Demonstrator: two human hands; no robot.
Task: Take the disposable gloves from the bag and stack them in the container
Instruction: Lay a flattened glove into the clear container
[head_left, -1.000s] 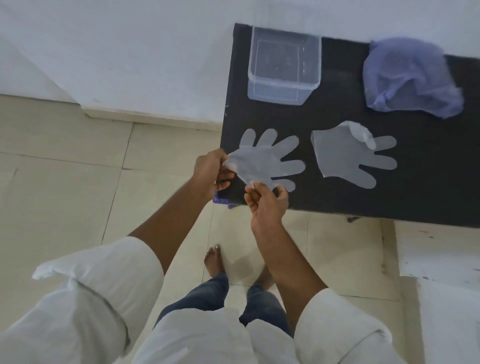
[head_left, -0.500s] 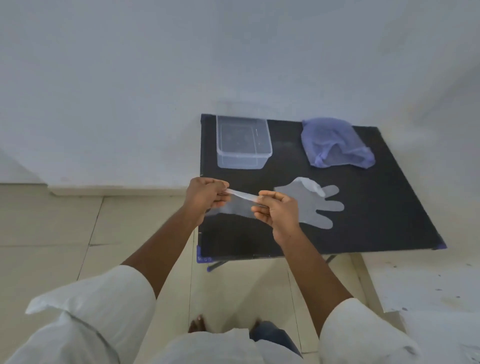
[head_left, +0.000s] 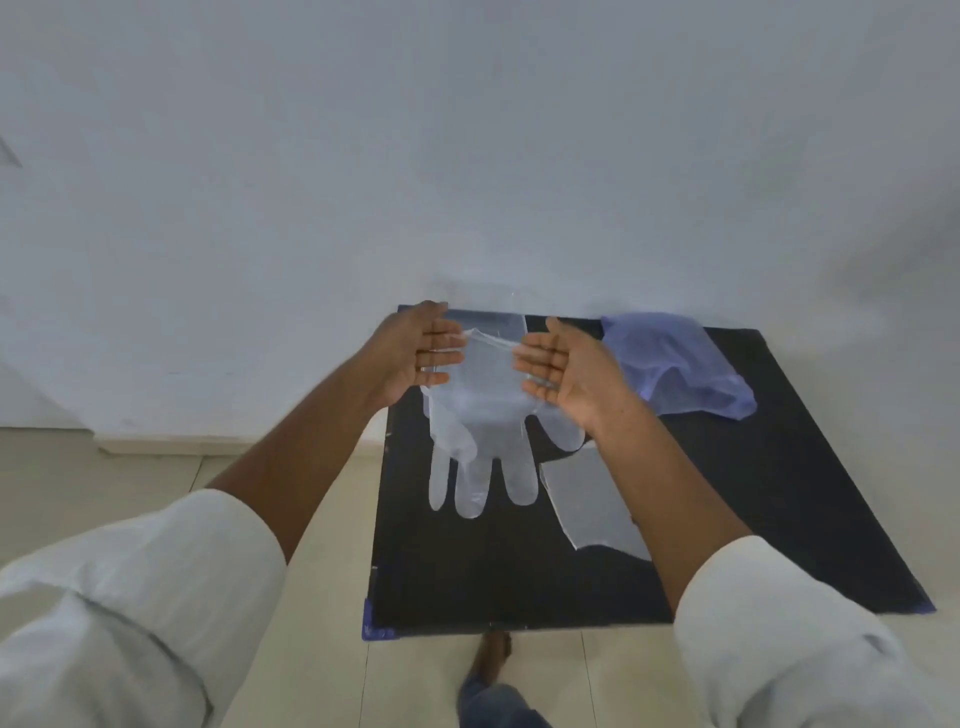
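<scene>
A clear disposable glove (head_left: 485, 415) hangs in the air with its fingers pointing down, stretched by its cuff between my two hands. My left hand (head_left: 423, 356) holds the cuff's left side with flat fingers; my right hand (head_left: 563, 371) holds the right side. Behind the glove, the clear plastic container (head_left: 501, 325) at the table's back left is mostly hidden. A second clear glove (head_left: 592, 506) lies flat on the black table (head_left: 779, 519), partly under my right forearm. The blue plastic bag (head_left: 675, 371) lies crumpled at the back right.
The black table stands against a white wall, with pale floor tiles to its left and front. My foot (head_left: 493, 657) and trouser leg show below the table's front edge. White sleeves cover both my upper arms.
My hands lifted the glove off the table's front edge and carried it up and back over the container. The glove now hangs spread open, fingers down. The camera tilted up.
</scene>
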